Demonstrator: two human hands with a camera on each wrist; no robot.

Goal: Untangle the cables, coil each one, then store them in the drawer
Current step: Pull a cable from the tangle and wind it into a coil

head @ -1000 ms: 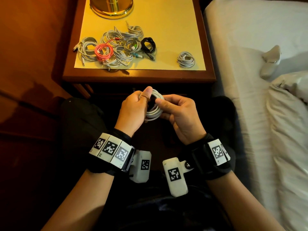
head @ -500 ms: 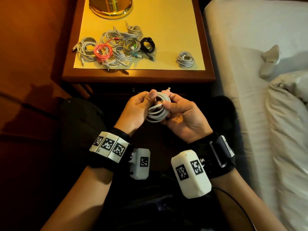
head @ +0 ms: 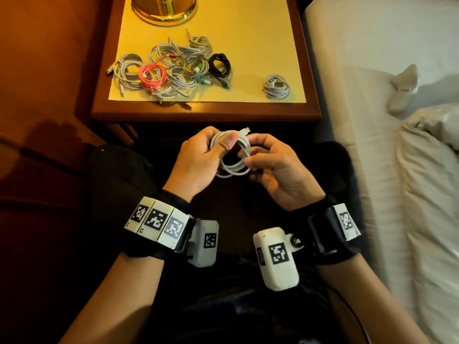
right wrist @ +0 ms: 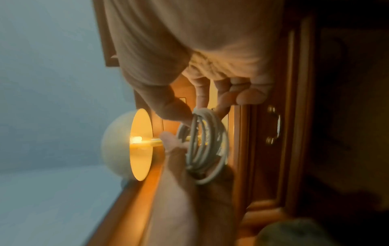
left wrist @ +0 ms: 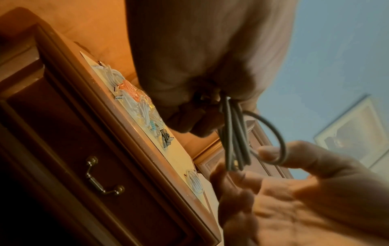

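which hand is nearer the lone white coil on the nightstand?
Right. The right hand sits below the lone white coil, almost in line with it; the left hand is further to the left. Both hold another white cable.

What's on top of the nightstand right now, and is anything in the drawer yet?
On the nightstand: a tangled cable pile with pink and black cables, one coiled white cable set apart, and a brass lamp base. The drawer is closed, so its inside cannot be seen.
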